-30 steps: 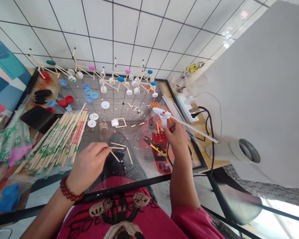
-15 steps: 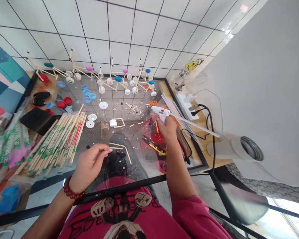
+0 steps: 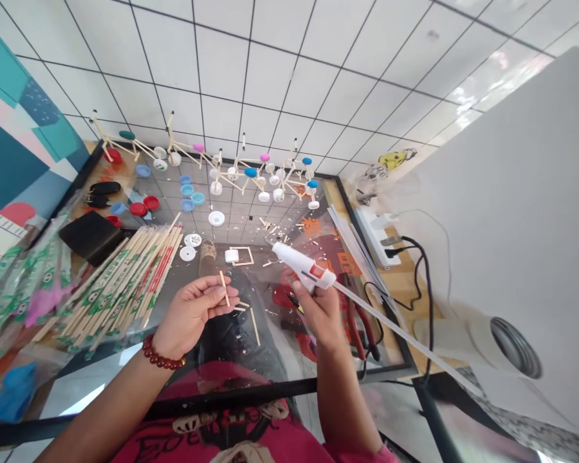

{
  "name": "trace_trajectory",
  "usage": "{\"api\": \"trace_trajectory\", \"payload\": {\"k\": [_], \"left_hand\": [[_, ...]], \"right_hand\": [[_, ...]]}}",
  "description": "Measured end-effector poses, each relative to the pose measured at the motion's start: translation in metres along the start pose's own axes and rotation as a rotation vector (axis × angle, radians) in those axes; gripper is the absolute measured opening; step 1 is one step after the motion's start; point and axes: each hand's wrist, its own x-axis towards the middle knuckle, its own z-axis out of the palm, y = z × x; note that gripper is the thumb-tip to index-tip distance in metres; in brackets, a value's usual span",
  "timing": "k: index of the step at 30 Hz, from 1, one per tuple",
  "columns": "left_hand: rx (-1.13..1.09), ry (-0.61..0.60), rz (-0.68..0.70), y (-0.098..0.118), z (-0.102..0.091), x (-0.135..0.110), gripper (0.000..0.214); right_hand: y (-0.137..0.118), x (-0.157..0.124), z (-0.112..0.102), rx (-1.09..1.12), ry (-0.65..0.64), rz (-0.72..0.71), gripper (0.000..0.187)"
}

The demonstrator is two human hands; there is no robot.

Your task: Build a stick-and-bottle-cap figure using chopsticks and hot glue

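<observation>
Between the thumb and fingers of my left hand point(image 3: 197, 307) is a short wooden stick point(image 3: 224, 288), held up above the table. My right hand point(image 3: 321, 312) grips a white hot glue gun point(image 3: 302, 265), its nozzle pointing left and away from me. A long translucent glue stick point(image 3: 395, 328) sticks out of the gun's back. Just past my left hand, a small stick frame point(image 3: 244, 256) lies against a white bottle cap point(image 3: 231, 256). More cut sticks point(image 3: 255, 326) lie on the glass near my left fingers.
Wrapped chopsticks point(image 3: 120, 283) are piled at the left beside a black box point(image 3: 91, 236). Several stick-and-cap models point(image 3: 251, 173) line the back edge. Red-handled pliers point(image 3: 357, 328), a power strip point(image 3: 379, 238) and cables are at the right. Wood scraps litter the glass table point(image 3: 280, 334).
My left hand has lifted a short stick off the table. My right hand has brought the glue gun up and nearer to me. The view has shifted slightly.
</observation>
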Motion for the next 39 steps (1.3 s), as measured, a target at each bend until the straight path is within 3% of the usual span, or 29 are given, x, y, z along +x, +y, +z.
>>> {"api": "trace_trajectory", "payload": {"k": [5, 8, 11, 14, 20, 24, 39], "left_hand": [[-0.13, -0.017, 0.068, 0.0, -0.001, -0.004, 0.03], [-0.221, 0.01, 0.161, 0.003, -0.002, -0.003, 0.028], [-0.291, 0.042, 0.151, 0.007, -0.004, -0.003, 0.032], [-0.255, 0.096, 0.19, 0.009, -0.002, -0.007, 0.034], [-0.043, 0.15, 0.383, 0.004, 0.003, -0.016, 0.024], [0.045, 0.158, 0.434, -0.003, 0.0, -0.015, 0.019], [0.085, 0.129, 0.602, -0.011, -0.006, -0.01, 0.015]], "right_hand": [[0.011, -0.025, -0.006, -0.022, -0.213, -0.115, 0.025], [0.007, -0.028, -0.008, -0.126, -0.311, -0.254, 0.025], [-0.003, -0.024, -0.003, -0.227, -0.384, -0.431, 0.024], [-0.01, -0.02, 0.002, -0.232, -0.367, -0.527, 0.022], [-0.012, -0.02, 0.007, -0.224, -0.321, -0.552, 0.019], [-0.014, -0.02, 0.008, -0.275, -0.323, -0.557, 0.015], [-0.004, -0.021, 0.01, -0.309, -0.262, -0.653, 0.022]]}}
